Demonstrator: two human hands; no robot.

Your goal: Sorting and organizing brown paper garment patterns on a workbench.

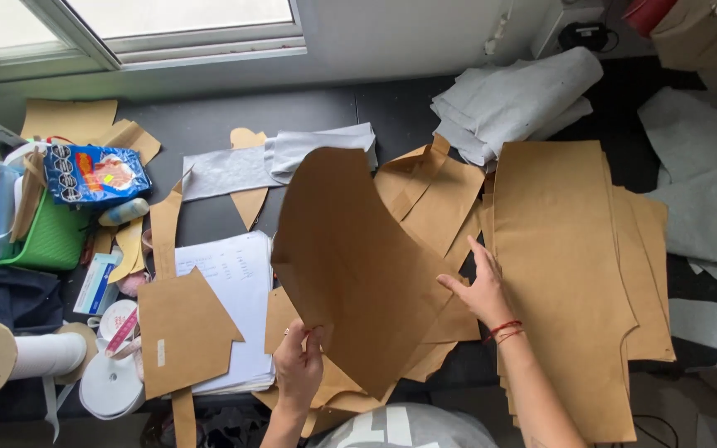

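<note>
Left hand [298, 365] pinches the lower edge of a big brown paper pattern piece [350, 265] lifted just above it, while the right hand [478, 290], fingers spread, rests flat on the pile [437, 207] beside; a one-corner grip could crease or tear it.

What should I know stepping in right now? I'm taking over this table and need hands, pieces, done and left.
Left hand: pinching the lower edge of a big curved brown paper piece, lifted and tilted off the table.
Right hand: flat on the loose pile of brown pieces beneath it.
Tall stack of brown pieces lies to the right, grey fabric behind it.
Done: one piece lifted.
Left: that piece is not yet set down; the pile is unsorted.
</note>
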